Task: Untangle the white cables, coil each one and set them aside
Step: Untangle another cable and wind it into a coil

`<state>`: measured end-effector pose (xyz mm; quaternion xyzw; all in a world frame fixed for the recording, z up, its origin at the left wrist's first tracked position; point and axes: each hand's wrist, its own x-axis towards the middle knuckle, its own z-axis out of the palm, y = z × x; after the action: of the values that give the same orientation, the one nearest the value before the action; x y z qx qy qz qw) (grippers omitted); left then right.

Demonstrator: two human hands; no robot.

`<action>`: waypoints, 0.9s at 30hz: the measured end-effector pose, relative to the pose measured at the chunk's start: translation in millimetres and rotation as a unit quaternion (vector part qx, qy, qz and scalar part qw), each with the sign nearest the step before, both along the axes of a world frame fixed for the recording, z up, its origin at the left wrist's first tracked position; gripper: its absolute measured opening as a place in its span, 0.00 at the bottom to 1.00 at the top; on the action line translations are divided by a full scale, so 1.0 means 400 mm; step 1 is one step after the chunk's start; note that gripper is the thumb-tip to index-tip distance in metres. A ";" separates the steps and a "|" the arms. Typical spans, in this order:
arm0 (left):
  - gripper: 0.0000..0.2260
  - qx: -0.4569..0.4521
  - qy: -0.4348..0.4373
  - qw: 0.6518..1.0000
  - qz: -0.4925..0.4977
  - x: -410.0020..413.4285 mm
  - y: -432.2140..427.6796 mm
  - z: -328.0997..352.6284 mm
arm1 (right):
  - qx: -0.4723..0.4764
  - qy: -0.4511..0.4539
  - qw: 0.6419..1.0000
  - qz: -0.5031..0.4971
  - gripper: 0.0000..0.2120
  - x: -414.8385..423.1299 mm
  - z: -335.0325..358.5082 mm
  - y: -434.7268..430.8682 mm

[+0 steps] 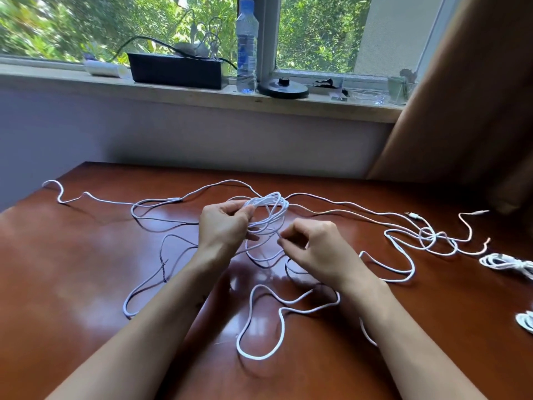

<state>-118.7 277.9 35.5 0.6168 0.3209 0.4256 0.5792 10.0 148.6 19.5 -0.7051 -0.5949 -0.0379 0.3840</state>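
Observation:
Long white cables (259, 301) sprawl in loose loops over a glossy brown table (86, 255). Above the table's middle, my left hand (223, 228) grips a small coil of white cable (269, 207) made of several turns. Just right of it, my right hand (313, 246) pinches a strand of the same cable between thumb and forefinger. More tangled cable (429, 235) with plugs lies to the right. A finished coil (507, 264) rests at the right edge, and part of another coil (526, 320) shows below it.
A window sill behind the table carries a black box (176, 70), a water bottle (246, 50), a round black base (284, 88) and small glass items. A brown curtain (467, 96) hangs at the right. The table's far left corner holds one cable end (54, 186).

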 end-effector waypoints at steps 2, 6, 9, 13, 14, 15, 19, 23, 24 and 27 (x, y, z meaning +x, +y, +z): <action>0.06 -0.036 -0.004 0.999 -0.004 0.002 0.001 0.001 | 0.007 -0.041 0.999 0.004 0.04 -0.006 0.001 0.000; 0.06 -0.051 -0.001 0.999 0.000 -0.004 0.008 0.001 | 0.030 -0.090 0.995 0.035 0.04 -0.015 -0.007 0.003; 0.11 0.000 0.023 1.000 0.007 -0.011 0.011 0.001 | 0.064 -0.093 0.992 0.054 0.05 -0.017 -0.010 0.008; 0.15 0.088 0.085 0.992 0.027 -0.009 0.008 -0.002 | 0.101 -0.131 0.985 0.050 0.05 -0.017 -0.011 0.013; 0.15 0.104 0.097 0.989 0.028 -0.009 0.007 -0.003 | 0.106 -0.150 0.982 0.043 0.05 -0.017 -0.009 0.014; 0.14 0.116 0.105 0.987 0.026 -0.008 0.006 -0.003 | 0.108 -0.167 0.979 0.038 0.05 -0.017 -0.007 0.013; 0.10 0.170 0.135 0.976 0.032 -0.007 -0.004 -0.007 | 0.124 -0.172 0.977 0.033 0.08 -0.015 -0.001 0.010; 0.08 0.211 0.131 0.968 0.019 0.002 -0.010 -0.021 | 0.134 -0.181 0.974 0.000 0.11 -0.006 0.004 0.007; 0.07 0.223 0.124 0.967 0.012 0.005 -0.012 -0.024 | 0.130 -0.176 0.976 -0.012 0.11 -0.008 0.006 0.003; 0.08 0.272 0.124 0.954 -0.022 0.007 -0.027 -0.026 | 0.095 -0.114 0.987 -0.059 0.12 -0.014 0.010 -0.008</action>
<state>-115.8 266.9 25.2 0.8058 0.2486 0.4041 0.3543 4.3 145.4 23.6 -0.6908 -0.5854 -0.1967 0.3760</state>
